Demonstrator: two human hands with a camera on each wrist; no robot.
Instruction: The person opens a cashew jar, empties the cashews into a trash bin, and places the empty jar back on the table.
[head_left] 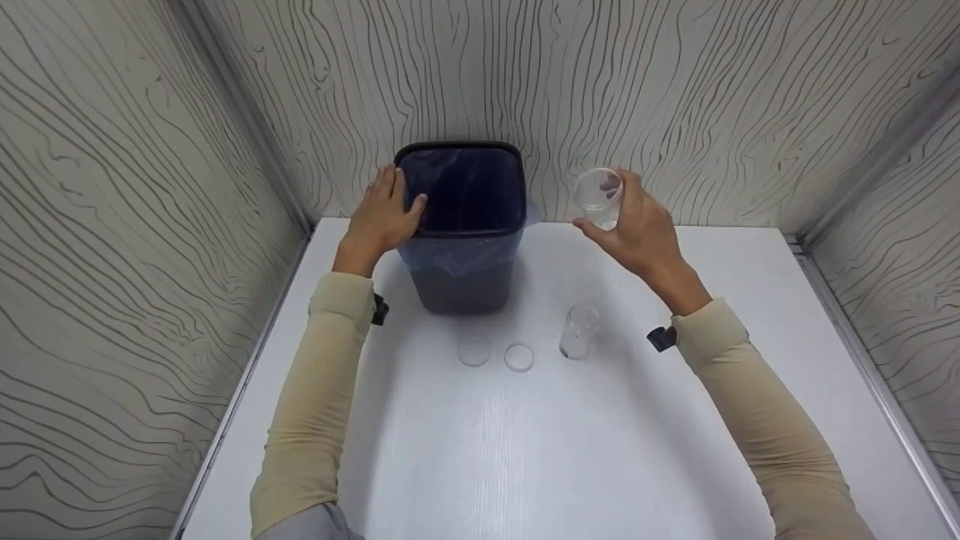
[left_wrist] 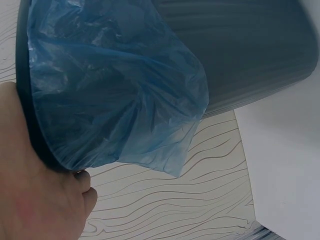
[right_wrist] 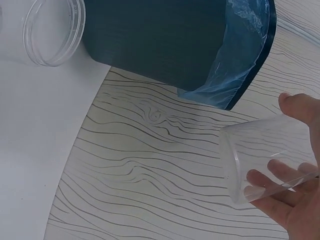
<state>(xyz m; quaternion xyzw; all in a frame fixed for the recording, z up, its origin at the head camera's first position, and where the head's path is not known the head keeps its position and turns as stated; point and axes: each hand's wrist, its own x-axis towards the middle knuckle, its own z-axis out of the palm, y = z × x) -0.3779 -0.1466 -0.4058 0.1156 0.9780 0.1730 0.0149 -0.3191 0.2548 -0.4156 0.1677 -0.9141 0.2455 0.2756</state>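
Observation:
At the back of the table stands a dark trash bin (head_left: 469, 289) lined with a thin blue bag (left_wrist: 125, 85). My left hand (head_left: 381, 217) grips its rim at the left, thumb over the edge and fingers along the outer side. Right of the bin and above the table, my right hand (head_left: 637, 225) holds a clear plastic jar (right_wrist: 270, 155) without a lid, fingers wrapped round its side. The jar looks see-through, with the fingers showing behind its wall. Another clear jar (head_left: 580, 334) is on the table below, its round mouth uncovered in the right wrist view.
Two clear round lids (head_left: 474, 350) lie flat on the white table (head_left: 480, 450) in front of the bin. Wood-grain patterned panels (head_left: 622, 90) rise at the back and both sides. The liner's loose edge hangs over the bin's outside.

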